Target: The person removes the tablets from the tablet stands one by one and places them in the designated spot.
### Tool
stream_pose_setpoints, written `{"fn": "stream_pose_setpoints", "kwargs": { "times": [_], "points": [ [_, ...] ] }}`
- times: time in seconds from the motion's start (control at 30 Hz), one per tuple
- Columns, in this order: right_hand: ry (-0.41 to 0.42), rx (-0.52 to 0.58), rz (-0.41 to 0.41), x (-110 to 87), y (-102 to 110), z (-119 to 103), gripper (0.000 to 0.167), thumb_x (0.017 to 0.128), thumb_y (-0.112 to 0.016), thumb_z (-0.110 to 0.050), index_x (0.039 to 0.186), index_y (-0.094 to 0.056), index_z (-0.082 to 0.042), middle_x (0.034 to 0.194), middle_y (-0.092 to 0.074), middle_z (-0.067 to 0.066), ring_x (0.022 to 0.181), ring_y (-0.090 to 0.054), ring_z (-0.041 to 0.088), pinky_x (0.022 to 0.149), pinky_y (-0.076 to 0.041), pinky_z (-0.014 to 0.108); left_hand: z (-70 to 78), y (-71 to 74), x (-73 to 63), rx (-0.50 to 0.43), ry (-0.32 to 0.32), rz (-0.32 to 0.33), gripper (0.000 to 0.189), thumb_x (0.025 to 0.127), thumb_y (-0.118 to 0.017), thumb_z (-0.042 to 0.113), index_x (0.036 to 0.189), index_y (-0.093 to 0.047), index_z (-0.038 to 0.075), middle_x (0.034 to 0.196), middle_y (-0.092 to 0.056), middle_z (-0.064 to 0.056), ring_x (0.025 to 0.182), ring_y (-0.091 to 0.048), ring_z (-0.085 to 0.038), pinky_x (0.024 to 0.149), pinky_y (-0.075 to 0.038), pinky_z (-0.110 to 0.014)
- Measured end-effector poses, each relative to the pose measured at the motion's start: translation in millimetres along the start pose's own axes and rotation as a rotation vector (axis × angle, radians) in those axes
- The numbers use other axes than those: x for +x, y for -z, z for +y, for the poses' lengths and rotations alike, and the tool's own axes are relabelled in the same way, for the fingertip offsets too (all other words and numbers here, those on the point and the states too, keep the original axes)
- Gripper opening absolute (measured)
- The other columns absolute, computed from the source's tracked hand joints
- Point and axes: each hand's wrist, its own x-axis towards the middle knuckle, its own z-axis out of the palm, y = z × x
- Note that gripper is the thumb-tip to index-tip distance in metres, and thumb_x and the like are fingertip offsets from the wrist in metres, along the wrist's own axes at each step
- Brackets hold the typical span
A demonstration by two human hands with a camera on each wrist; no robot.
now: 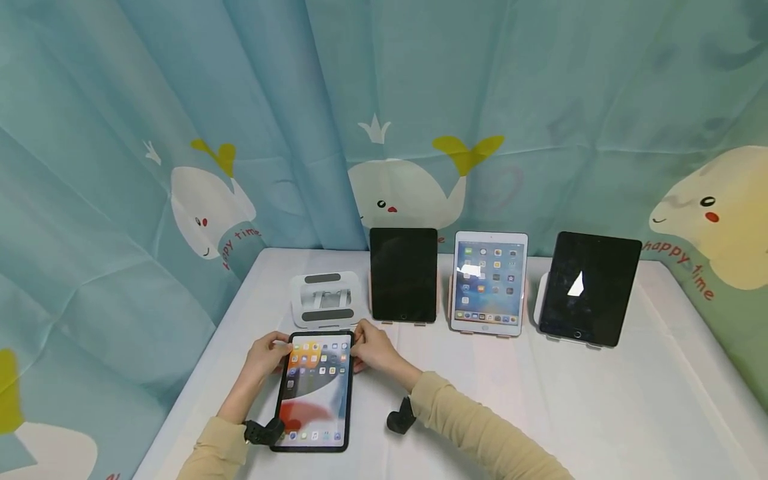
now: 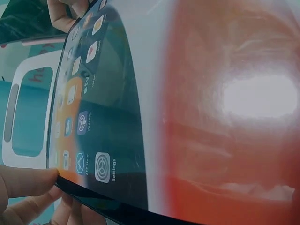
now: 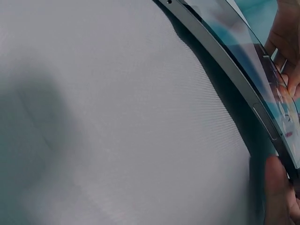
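A tablet (image 1: pixel 321 390) with a lit screen of app icons lies near the front left of the white table, its far edge tipped up a little. At its upper left corner my left hand (image 1: pixel 267 355) pinches the edge, thumb on the front and fingers behind, as the left wrist view shows. My right hand (image 1: pixel 373 347) grips the opposite upper corner. Just beyond the tablet stands a white tablet stand (image 1: pixel 327 300) with dark grey pads and a cut-out in its plate.
Behind, a black tablet (image 1: pixel 403 275), a white tablet (image 1: pixel 489 283) with its screen lit and another black tablet (image 1: pixel 588 288) lean on stands in a row. A blue curtain (image 1: pixel 288 133) with whale prints hangs behind the table (image 1: pixel 672 400).
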Motion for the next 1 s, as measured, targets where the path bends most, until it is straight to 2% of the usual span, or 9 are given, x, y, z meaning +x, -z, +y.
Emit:
{"fn": "stream_pose_setpoints", "kwargs": {
  "times": [0.23, 0.4, 0.57, 0.73, 0.83, 1.0],
  "points": [
    [0.045, -0.189, 0.005, -2.3, -3.0, 3.5, 0.014, 0.078, -0.055, 0.004, 0.09, -0.049, -0.001, 0.055, -0.048, -0.004, 0.036, -0.051, 0.006, 0.04, -0.049, 0.025, -2.2, -0.6, -3.2, 0.116, -0.033, 0.035, 0.027, 0.091, -0.056, 0.011, 0.109, -0.059, -0.008, 0.08, -0.055, -0.016, 0.067, -0.052, -0.02, 0.052, -0.044, -0.024],
    [0.05, -0.262, 0.016, -4.5, -0.1, 4.6, 0.013, 0.079, -0.056, 0.001, 0.09, -0.049, -0.003, 0.051, -0.048, -0.006, 0.034, -0.049, 0.005, 0.04, -0.043, 0.02, 3.6, -4.7, -5.6, 0.208, -0.069, 0.057, 0.03, 0.092, -0.054, 0.011, 0.11, -0.061, -0.012, 0.091, -0.062, -0.027, 0.069, -0.057, -0.023, 0.053, -0.047, -0.026],
    [0.058, -0.295, 0.025, -5.5, 1.5, 6.3, 0.013, 0.08, -0.057, 0.001, 0.09, -0.05, -0.002, 0.05, -0.052, -0.003, 0.035, -0.051, 0.006, 0.043, -0.042, 0.02, 7.0, -7.4, -6.9, 0.266, -0.085, 0.068, 0.032, 0.093, -0.051, 0.01, 0.11, -0.063, -0.014, 0.104, -0.065, -0.031, 0.079, -0.061, -0.03, 0.066, -0.054, -0.037],
    [0.114, -0.313, 0.037, -8.4, 1.9, 5.6, 0.013, 0.08, -0.058, -0.001, 0.088, -0.048, -0.002, 0.05, -0.054, -0.003, 0.035, -0.051, 0.005, 0.047, -0.042, 0.02, 8.5, -8.8, -8.8, 0.304, -0.1, 0.069, 0.034, 0.091, -0.049, 0.009, 0.11, -0.063, -0.015, 0.108, -0.064, -0.033, 0.087, -0.063, -0.036, 0.082, -0.053, -0.049],
    [0.132, -0.309, 0.043, -9.9, 2.1, 3.8, 0.013, 0.08, -0.058, -0.001, 0.088, -0.047, -0.002, 0.05, -0.054, -0.003, 0.035, -0.05, 0.003, 0.045, -0.043, 0.021, 9.5, -9.4, -10.0, 0.307, -0.102, 0.059, 0.035, 0.09, -0.048, 0.008, 0.111, -0.062, -0.016, 0.109, -0.063, -0.034, 0.087, -0.063, -0.036, 0.083, -0.053, -0.05],
    [0.084, -0.335, 0.046, -8.6, -0.1, 4.4, 0.013, 0.082, -0.06, -0.001, 0.091, -0.05, -0.001, 0.053, -0.058, 0.0, 0.037, -0.052, 0.006, 0.047, -0.043, 0.021, 9.2, -10.1, -10.5, 0.337, -0.102, 0.052, 0.036, 0.09, -0.047, 0.008, 0.113, -0.061, -0.016, 0.111, -0.063, -0.034, 0.089, -0.063, -0.037, 0.084, -0.052, -0.051]
  ]
}}
